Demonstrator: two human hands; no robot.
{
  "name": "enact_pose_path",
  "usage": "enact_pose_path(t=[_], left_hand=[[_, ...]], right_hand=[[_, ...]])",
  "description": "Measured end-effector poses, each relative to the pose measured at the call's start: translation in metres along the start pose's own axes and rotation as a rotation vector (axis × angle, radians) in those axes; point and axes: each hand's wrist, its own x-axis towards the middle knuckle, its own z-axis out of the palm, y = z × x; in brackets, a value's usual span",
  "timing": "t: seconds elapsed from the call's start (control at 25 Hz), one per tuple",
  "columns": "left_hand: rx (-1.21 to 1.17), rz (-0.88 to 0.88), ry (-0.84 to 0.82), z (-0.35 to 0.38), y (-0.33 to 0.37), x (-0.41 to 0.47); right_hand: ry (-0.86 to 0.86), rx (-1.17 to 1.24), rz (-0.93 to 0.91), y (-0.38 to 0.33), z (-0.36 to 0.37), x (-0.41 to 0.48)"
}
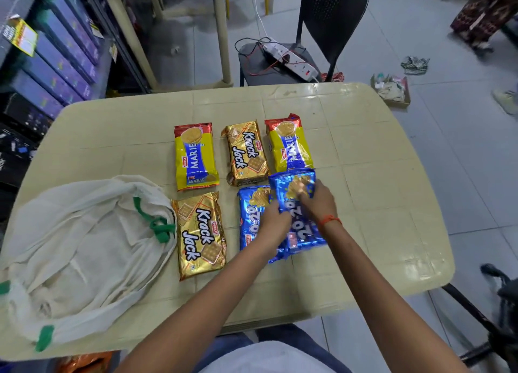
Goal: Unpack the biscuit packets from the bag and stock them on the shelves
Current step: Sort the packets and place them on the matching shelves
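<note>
Six biscuit packets lie on a beige plastic table (378,176). Two yellow Marie packets (195,156) (288,144) flank a gold Krack Jack packet (246,154) in the far row. A second Krack Jack packet (201,235) lies nearer, beside the white cloth bag (84,249) with green ties at the left. Two blue 20-20 packets overlap at the right: the lower one (251,218) and the upper one (297,187). My left hand (273,227) and my right hand (316,201) both grip the upper blue packet.
A shelf (56,55) stocked with purple boxes stands at the far left. Behind the table are a black chair (330,16) with a power strip (291,60) on its seat, a second beige table, and a small carton (392,89) on the tiled floor.
</note>
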Motion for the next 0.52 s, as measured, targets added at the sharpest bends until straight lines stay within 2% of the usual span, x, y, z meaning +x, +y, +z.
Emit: enact_pose_path(t=[0.12, 0.24, 0.32, 0.4, 0.48, 0.52], left_hand=[[0.145, -0.006, 0.142, -0.042, -0.011, -0.001], [0.202, -0.073, 0.118, -0.063, -0.015, -0.002], [0.239, -0.093, 0.086, -0.067, -0.015, 0.000], [0.232, -0.095, 0.080, -0.068, -0.014, 0.002], [0.228, -0.093, 0.125, -0.074, -0.016, 0.001], [0.248, -0.093, 0.187, -0.081, -0.017, 0.002]], right_hand=[[-0.160, 0.116, -0.099, -0.024, 0.028, -0.016], [-0.252, 0.186, -0.037, -0.029, 0.051, -0.025], [-0.258, 0.149, -0.007, -0.030, 0.056, -0.025], [-0.178, -0.014, -0.029, -0.032, 0.058, -0.031], [-0.022, -0.134, -0.196, -0.041, 0.067, -0.046], [0.016, -0.097, -0.306, -0.049, 0.074, -0.056]])
